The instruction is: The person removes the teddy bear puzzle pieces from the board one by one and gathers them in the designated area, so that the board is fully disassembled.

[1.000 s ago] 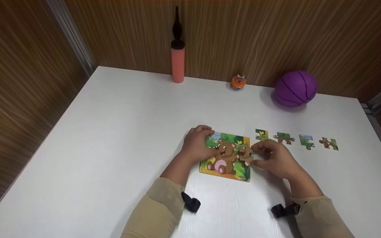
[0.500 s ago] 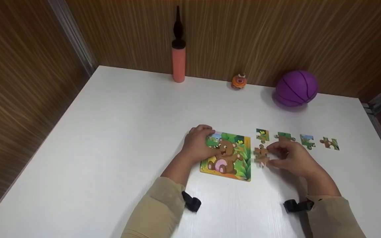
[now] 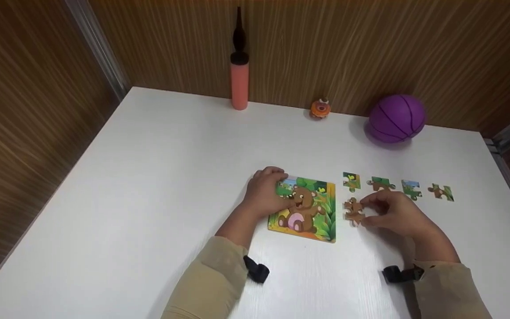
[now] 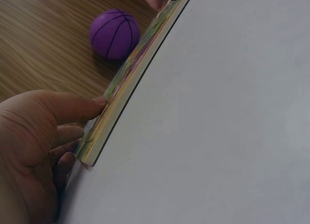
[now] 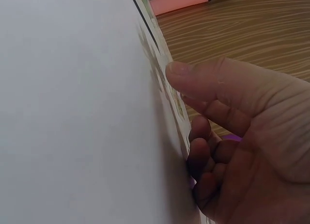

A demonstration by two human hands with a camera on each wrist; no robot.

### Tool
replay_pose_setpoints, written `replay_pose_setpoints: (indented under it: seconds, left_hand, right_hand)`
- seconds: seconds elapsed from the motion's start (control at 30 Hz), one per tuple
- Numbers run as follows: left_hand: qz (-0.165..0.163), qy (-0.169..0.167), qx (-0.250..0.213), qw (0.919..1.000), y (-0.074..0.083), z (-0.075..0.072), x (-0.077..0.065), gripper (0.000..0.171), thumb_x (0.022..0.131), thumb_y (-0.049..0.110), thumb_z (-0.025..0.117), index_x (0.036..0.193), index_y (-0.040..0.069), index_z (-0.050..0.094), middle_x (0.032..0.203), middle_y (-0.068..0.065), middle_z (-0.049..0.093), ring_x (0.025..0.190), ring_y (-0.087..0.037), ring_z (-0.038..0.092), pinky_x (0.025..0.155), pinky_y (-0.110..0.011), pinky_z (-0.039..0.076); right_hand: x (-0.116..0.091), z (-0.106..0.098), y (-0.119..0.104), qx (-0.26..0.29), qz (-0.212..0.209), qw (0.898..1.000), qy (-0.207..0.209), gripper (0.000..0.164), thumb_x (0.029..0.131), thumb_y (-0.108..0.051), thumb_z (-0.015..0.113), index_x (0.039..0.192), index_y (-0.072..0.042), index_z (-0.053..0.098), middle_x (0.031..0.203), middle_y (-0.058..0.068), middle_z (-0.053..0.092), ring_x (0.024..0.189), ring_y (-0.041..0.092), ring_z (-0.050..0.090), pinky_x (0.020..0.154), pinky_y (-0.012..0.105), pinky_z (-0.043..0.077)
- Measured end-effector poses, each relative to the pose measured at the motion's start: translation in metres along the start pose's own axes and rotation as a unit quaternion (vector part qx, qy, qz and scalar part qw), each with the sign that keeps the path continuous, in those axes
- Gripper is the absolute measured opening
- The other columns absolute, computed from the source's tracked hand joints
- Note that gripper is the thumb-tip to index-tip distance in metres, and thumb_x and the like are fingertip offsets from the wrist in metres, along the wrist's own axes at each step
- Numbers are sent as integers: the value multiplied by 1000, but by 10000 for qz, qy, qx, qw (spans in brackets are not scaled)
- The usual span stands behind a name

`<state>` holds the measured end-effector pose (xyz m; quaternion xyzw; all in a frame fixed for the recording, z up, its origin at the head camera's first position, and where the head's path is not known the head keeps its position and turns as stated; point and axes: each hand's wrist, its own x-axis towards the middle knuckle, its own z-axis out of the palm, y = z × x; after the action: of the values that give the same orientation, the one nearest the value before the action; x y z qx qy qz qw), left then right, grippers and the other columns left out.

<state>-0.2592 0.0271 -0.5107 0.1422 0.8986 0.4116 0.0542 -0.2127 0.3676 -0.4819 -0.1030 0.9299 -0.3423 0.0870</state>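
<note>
A bear jigsaw board [image 3: 303,212] lies on the white table. My left hand [image 3: 264,194] grips its left side; in the left wrist view the thumb [image 4: 80,107] presses the top while the other fingers sit at the board's edge. Just right of the board is a brown, knobbed jigsaw piece [image 3: 353,212]. My right hand [image 3: 394,213] pinches its right side between thumb and forefinger. From the right wrist camera, the right thumb [image 5: 193,78] partly hides the piece, and the other fingers are loosely curled.
Several jigsaw pieces, including a yellow-green one [image 3: 351,180] and a bear-paw one [image 3: 441,192], form a row behind my right hand. Along the wooden back wall stand a pink hand pump [image 3: 239,86], a small orange figure [image 3: 320,109] and a purple ball [image 3: 396,118].
My right hand has moved the brown jigsaw piece rightward off the board to a spot beside it. The left hand stays at the board's left side.
</note>
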Motion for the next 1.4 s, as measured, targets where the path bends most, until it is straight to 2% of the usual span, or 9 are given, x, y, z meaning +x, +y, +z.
replay_pose_setpoints:
  seconds: [0.23,0.43,0.67,1.07,1.4]
  left_hand:
    - [41,17,14,10000,-1,1,0,73,78,29,90,143,6,65,149,-7,55,139,-28,47,117,-43,37]
    - [118,-10,100,9999,-1,1,0,72,81,33,90,142,4,66,149,-8,55,139,-29,47,118,-43,37]
    - [130,2,103,9999,1,-1,-2,72,81,33,91,142,5,66,148,-8,55,138,-29,48,117,-43,37]
    - [58,-45,98,9999,2,-1,-2,74,82,36,89,144,5,65,150,-8,54,140,-28,46,118,-43,37]
    - [138,-36,91,9999,0,0,-2,73,81,31,89,144,4,64,151,-9,54,140,-29,46,118,-44,36]
  right_hand:
    - [1,1,1,70,54,10000,-35,43,80,-9,92,118,3,75,110,12,67,91,23,52,72,23,48]
    - [1,2,3,186,61,9998,-29,43,81,-3,90,119,6,73,103,12,63,87,23,50,67,24,46]
    - [2,4,3,22,6,10000,52,42,80,-4,90,118,4,74,99,10,62,85,23,49,65,26,44]
    - [2,2,2,-76,-80,9999,28,41,80,-3,90,118,4,75,104,12,64,87,24,49,69,25,45]
    - [3,3,2,-146,-88,9999,27,43,80,-4,91,119,4,75,102,11,63,87,23,49,68,25,43]
